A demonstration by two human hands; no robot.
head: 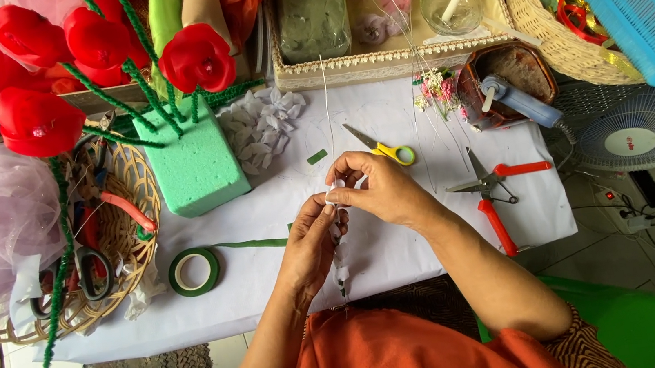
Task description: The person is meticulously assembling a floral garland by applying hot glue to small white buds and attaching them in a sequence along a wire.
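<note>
Pinching a thin wire (326, 110) strung with small white petals (340, 256), both hands meet over the middle of the desk (402, 258), which is covered in white. The left hand (311, 243) has its grip narrow, fingertips closed on the wire's petal-wrapped part; the right hand (378, 190) closes its thumb and fingers on the same spot from above. The wire stands up past the hands toward the far edge and hangs down toward the person's orange lap. Just beyond the right hand lie yellow-handled scissors (381, 149). A roll of green tape (194, 271) sits left of the left hand, near a green foam block (192, 160) stuck with red flowers (196, 57). Red-handled pliers (495, 198) lie to the right, well apart.
</note>
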